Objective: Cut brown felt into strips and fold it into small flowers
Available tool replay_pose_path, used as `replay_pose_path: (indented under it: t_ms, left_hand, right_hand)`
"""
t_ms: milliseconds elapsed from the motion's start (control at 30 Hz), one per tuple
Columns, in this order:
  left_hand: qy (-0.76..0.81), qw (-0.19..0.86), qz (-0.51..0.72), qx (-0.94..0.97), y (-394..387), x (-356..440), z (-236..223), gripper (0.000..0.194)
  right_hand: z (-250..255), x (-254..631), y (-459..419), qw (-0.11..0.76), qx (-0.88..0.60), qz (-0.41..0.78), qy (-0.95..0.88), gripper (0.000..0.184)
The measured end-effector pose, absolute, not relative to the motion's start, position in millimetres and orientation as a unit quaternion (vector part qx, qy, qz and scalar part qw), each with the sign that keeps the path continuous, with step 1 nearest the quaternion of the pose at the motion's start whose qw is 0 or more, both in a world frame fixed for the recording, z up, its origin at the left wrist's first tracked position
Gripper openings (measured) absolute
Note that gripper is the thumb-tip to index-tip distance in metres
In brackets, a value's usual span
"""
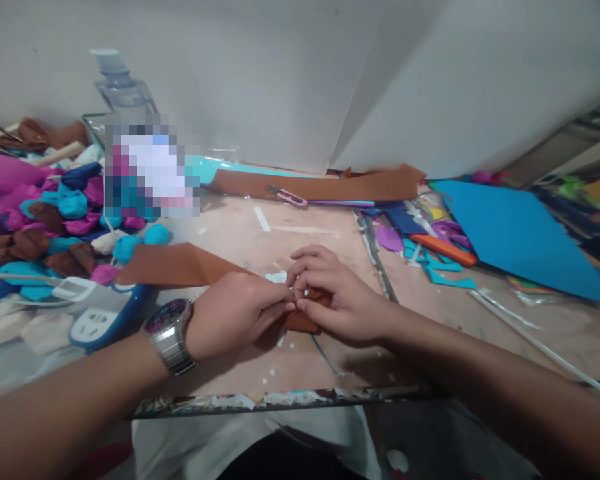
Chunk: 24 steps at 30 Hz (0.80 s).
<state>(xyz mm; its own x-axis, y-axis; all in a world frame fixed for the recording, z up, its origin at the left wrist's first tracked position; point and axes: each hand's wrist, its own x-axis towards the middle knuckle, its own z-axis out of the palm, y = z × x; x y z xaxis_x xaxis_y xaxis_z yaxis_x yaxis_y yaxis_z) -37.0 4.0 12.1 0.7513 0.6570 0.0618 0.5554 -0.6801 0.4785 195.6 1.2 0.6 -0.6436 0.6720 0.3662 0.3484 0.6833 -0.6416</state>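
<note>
Both hands meet over the tabletop, fingertips almost touching. My left hand [235,310], with a metal watch at the wrist, is closed in a pinch on brown crepe paper [300,323]. The fingers of my right hand [337,297] curl around the same brown piece from the other side. Most of that piece is hidden under the fingers. A wider brown strip [180,263] lies flat behind my left hand; whether it joins the held piece is hidden. A thin dark green thread or wire [325,353] trails out below my right hand.
Crumpled coloured bundles [55,220] and a blue-and-white power strip [110,317] crowd the left. At the back lie a brown sheet [320,187] and pink thread snips [290,197]. An orange cutter [443,250] and a blue sheet [520,233] lie right. A bottle [123,90] stands behind.
</note>
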Motion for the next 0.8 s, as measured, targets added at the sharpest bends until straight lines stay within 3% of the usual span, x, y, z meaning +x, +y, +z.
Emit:
replay_pose_path:
  t_ms: [333,800]
  left_hand:
    - [0.346,0.332,0.131,0.868,8.4,-38.3,19.9,0.03]
    - [0.36,0.361,0.138,0.849,11.6,-41.6,17.5,0.025]
  right_hand:
    - [-2.2,199.1,4.8,0.306,-0.297,0.275,-0.862,0.007]
    - [-4.8,200.8,8.4,0.329,-0.304,0.281,-0.849,0.007]
